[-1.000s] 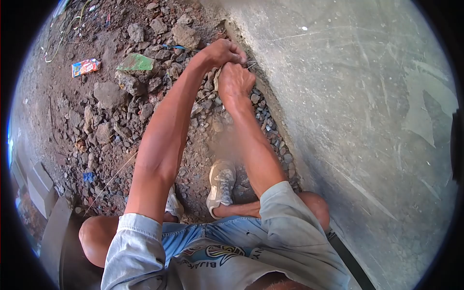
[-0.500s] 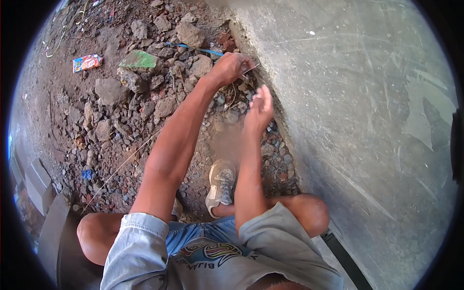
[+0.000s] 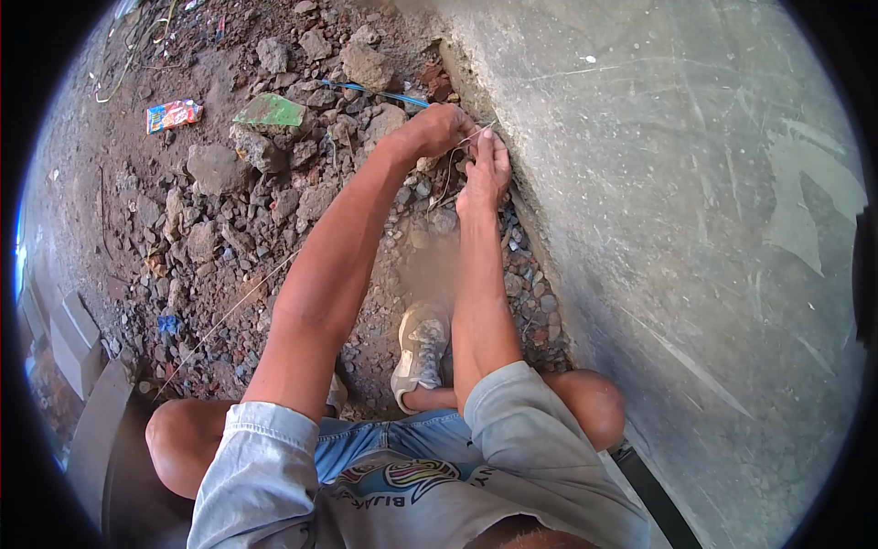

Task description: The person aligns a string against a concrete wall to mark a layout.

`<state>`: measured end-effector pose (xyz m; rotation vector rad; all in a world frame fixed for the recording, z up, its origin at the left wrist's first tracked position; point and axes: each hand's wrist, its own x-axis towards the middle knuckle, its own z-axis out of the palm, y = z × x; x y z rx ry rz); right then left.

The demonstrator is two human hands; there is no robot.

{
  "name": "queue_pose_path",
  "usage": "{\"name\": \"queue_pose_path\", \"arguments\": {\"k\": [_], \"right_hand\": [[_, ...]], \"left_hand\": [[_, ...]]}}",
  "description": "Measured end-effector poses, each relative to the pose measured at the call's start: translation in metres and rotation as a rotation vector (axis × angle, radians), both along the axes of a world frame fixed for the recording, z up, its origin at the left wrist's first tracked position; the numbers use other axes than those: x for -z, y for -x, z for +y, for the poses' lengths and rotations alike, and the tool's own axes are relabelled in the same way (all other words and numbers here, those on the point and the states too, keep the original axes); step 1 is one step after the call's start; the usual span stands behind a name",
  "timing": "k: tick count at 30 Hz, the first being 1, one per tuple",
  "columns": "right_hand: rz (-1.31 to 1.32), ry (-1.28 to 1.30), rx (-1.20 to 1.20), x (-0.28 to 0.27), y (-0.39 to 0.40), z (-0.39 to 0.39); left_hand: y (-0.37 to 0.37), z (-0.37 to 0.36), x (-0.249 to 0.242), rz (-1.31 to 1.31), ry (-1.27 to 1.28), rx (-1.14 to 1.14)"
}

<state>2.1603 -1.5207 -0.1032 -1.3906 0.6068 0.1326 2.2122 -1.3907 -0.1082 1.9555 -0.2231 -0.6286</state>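
A thin pale string (image 3: 240,304) runs slantwise over the rubble from the lower left and passes behind my left forearm. A pale end of string also shows between my hands, beside the foot of the concrete wall. My left hand (image 3: 441,130) is closed in a pinch on it. My right hand (image 3: 485,176) has come up against the left fingertips, its thumb and fingers pinching at the same string. The exact grip of the fingertips is partly hidden. A loose loop of string hangs just below the hands over the stones.
The concrete wall (image 3: 658,201) rises close along the right. Broken stones (image 3: 219,170), a green shard (image 3: 271,110), a blue strip (image 3: 375,92) and a colourful wrapper (image 3: 174,115) lie on the dirt. My shoe (image 3: 422,348) stands on gravel below the hands.
My right hand has moved up to meet the left, and its fingers have closed at the string. The left hand has stayed nearly in place, still pinching.
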Motion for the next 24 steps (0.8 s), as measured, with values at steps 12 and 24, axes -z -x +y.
{"name": "queue_pose_path", "arguments": {"k": [12, 24], "right_hand": [[0.171, 0.127, 0.404, -0.010, -0.010, 0.044], [-0.120, 0.762, -0.183, 0.008, 0.025, -0.025]], "left_hand": [[0.029, 0.015, -0.027, 0.024, 0.081, -0.420], [0.022, -0.029, -0.048, 0.050, -0.031, -0.486]]}}
